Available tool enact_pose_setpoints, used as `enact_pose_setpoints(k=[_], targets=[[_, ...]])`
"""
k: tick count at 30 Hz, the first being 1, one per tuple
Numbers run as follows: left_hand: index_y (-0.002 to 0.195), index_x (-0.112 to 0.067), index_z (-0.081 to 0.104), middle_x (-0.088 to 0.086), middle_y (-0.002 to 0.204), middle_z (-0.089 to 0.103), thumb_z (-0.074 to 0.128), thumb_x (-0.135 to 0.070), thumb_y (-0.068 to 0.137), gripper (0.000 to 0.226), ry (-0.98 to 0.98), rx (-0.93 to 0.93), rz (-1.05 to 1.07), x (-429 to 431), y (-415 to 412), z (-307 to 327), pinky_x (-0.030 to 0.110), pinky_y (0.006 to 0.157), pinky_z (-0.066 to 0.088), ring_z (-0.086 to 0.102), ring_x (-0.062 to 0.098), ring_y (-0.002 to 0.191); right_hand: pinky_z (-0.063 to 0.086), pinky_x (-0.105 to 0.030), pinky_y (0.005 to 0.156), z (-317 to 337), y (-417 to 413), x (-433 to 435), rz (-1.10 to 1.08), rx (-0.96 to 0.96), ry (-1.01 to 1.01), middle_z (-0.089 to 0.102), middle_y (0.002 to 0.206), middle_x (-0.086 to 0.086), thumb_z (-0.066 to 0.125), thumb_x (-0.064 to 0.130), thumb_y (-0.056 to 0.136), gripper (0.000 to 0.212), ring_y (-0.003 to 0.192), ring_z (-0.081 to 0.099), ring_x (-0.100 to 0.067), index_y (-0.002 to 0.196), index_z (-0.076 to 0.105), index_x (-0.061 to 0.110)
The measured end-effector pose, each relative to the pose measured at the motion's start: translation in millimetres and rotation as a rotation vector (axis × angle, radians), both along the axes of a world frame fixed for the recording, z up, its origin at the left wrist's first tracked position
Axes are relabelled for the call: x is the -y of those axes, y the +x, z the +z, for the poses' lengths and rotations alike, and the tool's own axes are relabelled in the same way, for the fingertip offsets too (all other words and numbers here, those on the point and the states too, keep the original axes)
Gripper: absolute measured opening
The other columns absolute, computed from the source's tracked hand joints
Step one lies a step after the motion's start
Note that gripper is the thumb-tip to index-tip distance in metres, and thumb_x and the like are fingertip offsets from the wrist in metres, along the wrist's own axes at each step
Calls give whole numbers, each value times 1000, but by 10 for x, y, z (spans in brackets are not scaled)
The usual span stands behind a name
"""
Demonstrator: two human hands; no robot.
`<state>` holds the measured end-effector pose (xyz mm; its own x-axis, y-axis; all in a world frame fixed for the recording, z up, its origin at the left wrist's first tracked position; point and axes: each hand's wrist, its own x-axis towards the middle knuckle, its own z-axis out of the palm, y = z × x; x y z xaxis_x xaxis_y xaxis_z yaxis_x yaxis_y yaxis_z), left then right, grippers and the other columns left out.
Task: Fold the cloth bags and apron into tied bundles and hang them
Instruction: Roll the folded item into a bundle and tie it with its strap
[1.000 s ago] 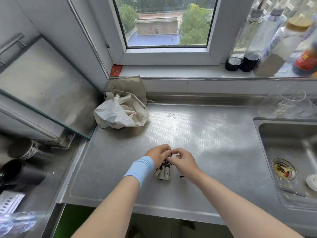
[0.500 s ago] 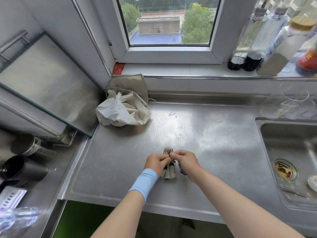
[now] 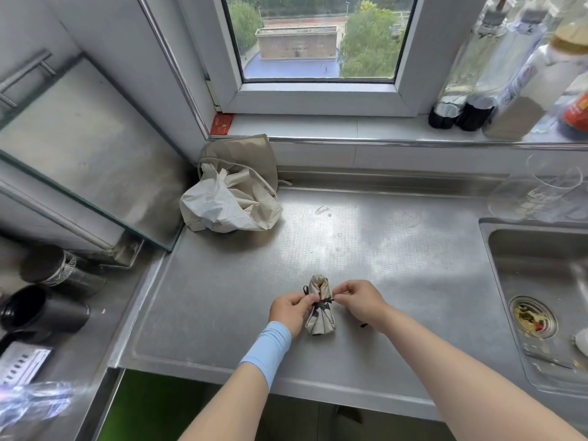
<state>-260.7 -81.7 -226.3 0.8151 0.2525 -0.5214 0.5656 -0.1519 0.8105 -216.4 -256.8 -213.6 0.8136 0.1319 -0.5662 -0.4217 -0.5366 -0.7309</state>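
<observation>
Worktop [image 3: 397, 265]: a stainless-steel surface, textured in its middle, on which the task's cloth items are carried.
Window [image 3: 311, 43]: set above the back edge of the worktop; trees and a low brick building are seen through it.
Glass panel [image 3: 79, 148]: tilted at the far left, its lower corner reaching the worktop's left edge.
Sink [image 3: 541, 249]: sunk into the right end of the worktop; food scraps are seen in its strainer [image 3: 533, 316].
Bottles [image 3: 477, 74]: stood in a row on the sill, right of the window.
Heap of loose cloth [image 3: 229, 205]: pale bags, crumpled and unfolded, piled in the back left corner of the worktop, well apart from the hands.
Black mugs [image 3: 41, 310]: laid on their sides on the lower surface at the left.
Left hand [image 3: 288, 310]: placed just left of the bundle, the wrist covered by a pale blue band [image 3: 269, 351]; its grip is clamped on one end of the cord.
Right hand [image 3: 359, 300]: placed just right of the bundle; its grip is clamped on the other end of the cord, pinched by thumb and forefinger.
Folded bundle [image 3: 320, 316]: a small beige roll with dark print, set on the worktop near the front edge, between the two hands.
Black cord [image 3: 323, 302]: wrapped round the upper part of the bundle and drawn out to either side.
</observation>
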Motion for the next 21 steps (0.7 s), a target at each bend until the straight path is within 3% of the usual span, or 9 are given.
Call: enact_pose_setpoints(k=[3, 6, 10, 14, 18, 21], targets=[[66, -11, 73, -9, 58, 53, 72, -24, 84, 22, 59, 82, -1, 33, 16, 38, 19, 62, 40, 46, 5, 56, 39, -13, 54, 23, 17, -64, 78, 40, -77, 66, 68, 11, 68, 17, 84, 14, 62, 56, -2, 75, 76, 25], [68, -12, 73, -9, 70, 57, 74, -20, 82, 17, 101, 198, -103, 99, 54, 126, 11, 66, 41, 53, 1, 65, 39, -9, 55, 39, 15, -96, 155, 87, -139, 69, 73, 12, 66, 19, 86, 18, 69, 59, -1, 72, 74, 28], [66, -12, 65, -7, 56, 47, 69, -29, 85, 26, 202, 187, -313, 174, 116, 189, 19, 58, 37, 39, 5, 55, 48, -23, 66, 58, -12, -63, 180, 108, -205, 71, 83, 3, 63, 23, 89, 14, 78, 63, -13, 82, 75, 18], [63, -23, 65, -12, 57, 59, 65, -25, 88, 25, 261, 140, -337, 182, 196, 250, 11, 56, 39, 49, -4, 50, 47, -28, 65, 237, 5, 36, 453, 115, -364, 66, 81, 1, 57, 32, 94, 21, 75, 61, -17, 84, 69, 18], [61, -18, 61, 5, 64, 53, 65, -27, 88, 28, 399, 152, -500, 184, 292, 295, 26, 60, 39, 43, 12, 59, 47, -27, 72, 637, 79, 139, 736, 174, -379, 60, 85, 17, 44, 22, 97, 25, 80, 56, -10, 95, 68, 27], [77, -10, 72, 8, 73, 55, 65, -26, 88, 21, 501, 182, -688, 195, 365, 301, 29, 67, 43, 51, 19, 69, 48, -29, 72, 790, 246, 108, 825, 363, -402, 66, 91, 16, 42, 17, 98, 27, 85, 59, -12, 97, 68, 26]])
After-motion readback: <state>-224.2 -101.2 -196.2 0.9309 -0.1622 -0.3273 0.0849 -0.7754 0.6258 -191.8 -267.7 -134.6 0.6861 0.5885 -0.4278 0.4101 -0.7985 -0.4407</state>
